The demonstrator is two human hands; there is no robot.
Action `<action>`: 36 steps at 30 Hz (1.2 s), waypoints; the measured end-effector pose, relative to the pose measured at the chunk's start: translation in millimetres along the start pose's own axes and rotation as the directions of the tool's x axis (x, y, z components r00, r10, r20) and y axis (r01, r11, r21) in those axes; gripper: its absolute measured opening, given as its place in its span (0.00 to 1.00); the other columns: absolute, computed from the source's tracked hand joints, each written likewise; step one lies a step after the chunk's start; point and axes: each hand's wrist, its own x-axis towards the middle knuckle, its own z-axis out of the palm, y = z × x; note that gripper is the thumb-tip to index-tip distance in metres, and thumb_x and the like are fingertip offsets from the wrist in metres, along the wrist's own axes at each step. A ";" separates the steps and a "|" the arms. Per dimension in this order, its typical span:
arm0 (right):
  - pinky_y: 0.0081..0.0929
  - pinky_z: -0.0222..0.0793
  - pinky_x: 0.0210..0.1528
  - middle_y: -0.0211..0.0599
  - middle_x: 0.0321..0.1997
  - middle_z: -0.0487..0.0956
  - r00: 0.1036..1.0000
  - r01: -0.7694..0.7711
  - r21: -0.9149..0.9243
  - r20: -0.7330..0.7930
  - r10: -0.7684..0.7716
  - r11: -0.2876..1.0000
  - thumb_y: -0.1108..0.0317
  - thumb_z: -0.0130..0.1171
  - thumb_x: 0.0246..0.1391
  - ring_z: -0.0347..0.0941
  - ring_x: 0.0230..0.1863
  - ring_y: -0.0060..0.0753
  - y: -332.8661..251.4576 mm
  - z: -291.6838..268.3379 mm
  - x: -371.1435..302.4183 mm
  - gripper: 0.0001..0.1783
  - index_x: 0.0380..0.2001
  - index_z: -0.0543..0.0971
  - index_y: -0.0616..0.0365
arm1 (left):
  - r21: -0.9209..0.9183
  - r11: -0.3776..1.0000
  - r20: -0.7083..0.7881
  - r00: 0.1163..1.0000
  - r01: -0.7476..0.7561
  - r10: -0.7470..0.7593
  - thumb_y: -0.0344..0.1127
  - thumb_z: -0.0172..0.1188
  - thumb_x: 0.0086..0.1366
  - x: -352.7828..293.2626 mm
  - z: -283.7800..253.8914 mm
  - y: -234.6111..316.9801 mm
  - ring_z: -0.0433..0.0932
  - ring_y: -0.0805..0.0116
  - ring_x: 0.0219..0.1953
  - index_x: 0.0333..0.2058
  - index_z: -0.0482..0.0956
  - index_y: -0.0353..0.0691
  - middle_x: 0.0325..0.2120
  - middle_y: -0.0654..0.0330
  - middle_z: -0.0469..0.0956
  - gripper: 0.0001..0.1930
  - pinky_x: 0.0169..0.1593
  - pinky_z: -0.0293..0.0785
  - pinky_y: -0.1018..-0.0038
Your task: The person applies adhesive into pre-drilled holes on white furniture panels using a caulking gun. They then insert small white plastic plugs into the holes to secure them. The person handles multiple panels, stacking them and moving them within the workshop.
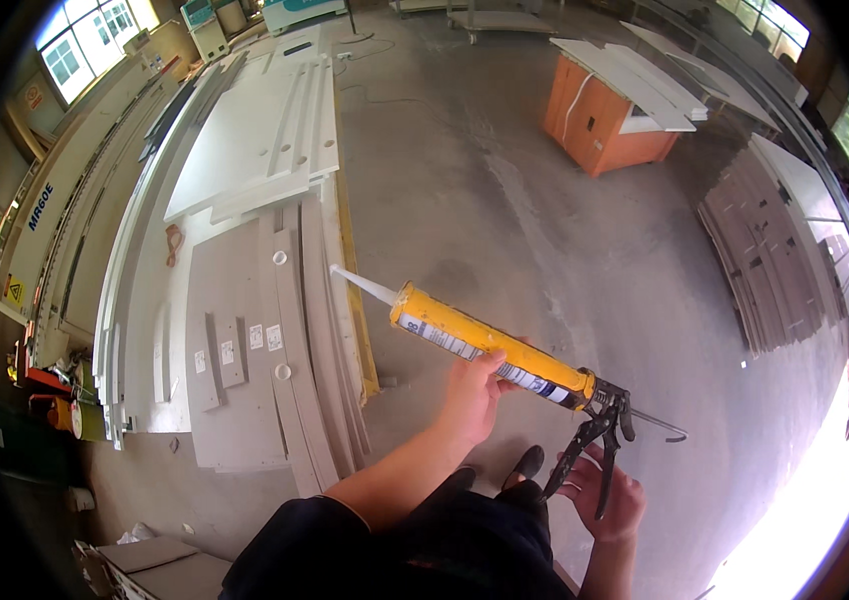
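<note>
**Above the workshop floor [445, 180], we hold a loaded caulking gun [460, 325]**

Closest to us, our right hand [613, 500] is at the black trigger [607, 480], its fingers bent behind the grip; from this angle we cannot tell whether they squeeze or only rest there. Our left hand [477, 395] is closed around the yellow barrel from underneath, thumb along its side, carrying the gun slantwise before our body. The pale nozzle [370, 287] points forward and to our left, and the hooked plunger rod [660, 423] sticks out at the rear.

As for progress, the cartridge [445, 343] sits in its holder and the nozzle is in place, so we judge the loading done. We make out no bead on the panels nearby, so applying the sealant seems to be what is left.

Below the gun shows one of our dark shoes [525, 464]. To the left lie grey panels [235, 410] with small white labels, and beyond them white panels [265, 120]. At the right stands a stack of boards [760, 250]; farther off, an orange cabinet [590, 120] bears white boards [635, 85], and a low trolley [505, 22] stands farthest away.
</note>
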 end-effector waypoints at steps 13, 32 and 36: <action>0.57 0.67 0.56 0.50 0.46 0.79 0.859 -0.454 -0.013 0.261 0.442 0.891 0.59 0.53 0.51 0.75 0.49 0.55 -143.4 32.4 303.7 0.28 0.55 0.70 0.61 | -0.181 0.934 -0.099 0.951 -0.307 0.294 0.44 0.56 0.62 213.5 36.8 49.9 0.73 0.56 0.55 0.51 0.69 0.43 0.52 0.50 0.74 0.21 0.58 0.68 0.56; 0.42 0.76 0.31 0.50 0.28 0.76 0.863 -0.219 -0.786 0.119 0.490 0.577 0.64 0.54 0.57 0.75 0.27 0.45 -5.2 199.1 800.6 0.16 0.42 0.72 0.68 | -0.627 0.644 -0.387 0.893 -0.438 0.230 0.53 0.63 0.59 552.0 -228.0 291.5 0.76 0.56 0.51 0.43 0.72 0.47 0.42 0.56 0.79 0.20 0.57 0.69 0.57; 0.41 0.77 0.30 0.49 0.27 0.76 0.839 -0.281 -0.778 0.085 0.537 0.562 0.67 0.54 0.57 0.76 0.26 0.44 8.9 220.7 851.7 0.14 0.40 0.74 0.69 | -0.621 0.617 -0.423 0.869 -0.484 0.257 0.51 0.64 0.59 576.6 -255.1 308.8 0.77 0.57 0.51 0.43 0.72 0.48 0.42 0.57 0.79 0.20 0.55 0.72 0.58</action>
